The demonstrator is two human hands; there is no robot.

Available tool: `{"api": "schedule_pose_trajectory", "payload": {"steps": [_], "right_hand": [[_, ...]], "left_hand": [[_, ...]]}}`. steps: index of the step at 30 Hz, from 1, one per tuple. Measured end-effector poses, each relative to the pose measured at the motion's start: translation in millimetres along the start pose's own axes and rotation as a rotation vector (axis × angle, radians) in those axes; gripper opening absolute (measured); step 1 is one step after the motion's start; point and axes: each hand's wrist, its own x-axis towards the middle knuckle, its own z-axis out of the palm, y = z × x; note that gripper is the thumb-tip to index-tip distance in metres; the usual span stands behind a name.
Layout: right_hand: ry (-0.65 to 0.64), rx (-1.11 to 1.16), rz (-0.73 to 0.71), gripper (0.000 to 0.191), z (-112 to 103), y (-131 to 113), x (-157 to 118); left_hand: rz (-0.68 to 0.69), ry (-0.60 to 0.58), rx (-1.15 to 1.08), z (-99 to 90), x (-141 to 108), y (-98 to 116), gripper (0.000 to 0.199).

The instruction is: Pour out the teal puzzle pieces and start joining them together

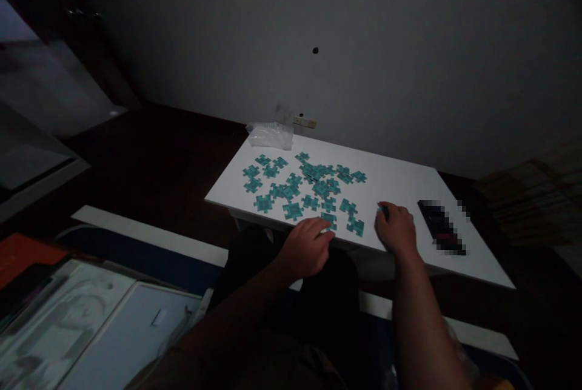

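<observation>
Several teal jigsaw pieces [292,210] lie spread over the left and middle of the white table [395,181], some overlapping. My left hand [307,247] is at the table's near edge, its fingertips by a teal piece [328,218]; the fingers are bent, and whether they grip that piece is unclear. To the right, my right hand [397,227] rests on the table with curled fingers closed on a small teal piece [383,210], mostly hidden by the hand. Two pieces [355,225] lie between my hands.
A clear plastic bag [271,135] lies at the table's back left corner. A dark, pixelated object [441,227] is right of my right hand. Below left are a white box [131,323] and an orange item [27,259]. A wall stands behind the table.
</observation>
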Motion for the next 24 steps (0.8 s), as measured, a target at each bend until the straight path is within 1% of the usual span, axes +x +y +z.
{"api": "schedule_pose_trajectory", "payload": {"steps": [2, 5, 7, 9, 12, 15, 19, 24], "right_hand": [[0.002, -0.068, -0.003, 0.059, 2.6, -4.9, -2.4], [0.003, -0.099, -0.009, 0.062, 2.9, -6.3, -6.2], [-0.007, -0.099, -0.027, 0.062, 1.6, -5.3, -8.1], [-0.013, -0.100, -0.036, 0.061, 0.2, -4.4, -9.0], [-0.014, -0.105, -0.037, 0.060, -1.1, -4.3, -9.0], [-0.022, -0.099, -0.032, 0.060, -1.3, -4.3, -8.2], [-0.037, -0.079, -0.021, 0.059, -1.0, -3.6, -7.9], [-0.025, -0.038, -0.022, 0.061, -1.0, -3.9, -9.3]], "left_hand": [[0.044, -0.047, 0.036, 8.2, 5.9, 16.7, 0.038], [0.085, -0.106, 0.113, 24.7, 21.2, 41.4, 0.055], [0.075, -0.154, 0.157, 37.3, 33.5, 53.2, 0.066], [0.021, -0.226, 0.173, 49.3, 44.9, 59.5, 0.075], [-0.069, -0.307, 0.128, 62.6, 54.9, 59.9, 0.084], [-0.096, -0.306, 0.077, 66.5, 54.9, 55.2, 0.085], [-0.100, -0.312, 0.084, 59.0, 49.5, 48.7, 0.083], [-0.109, -0.323, 0.081, 48.7, 45.4, 40.6, 0.084]]}}
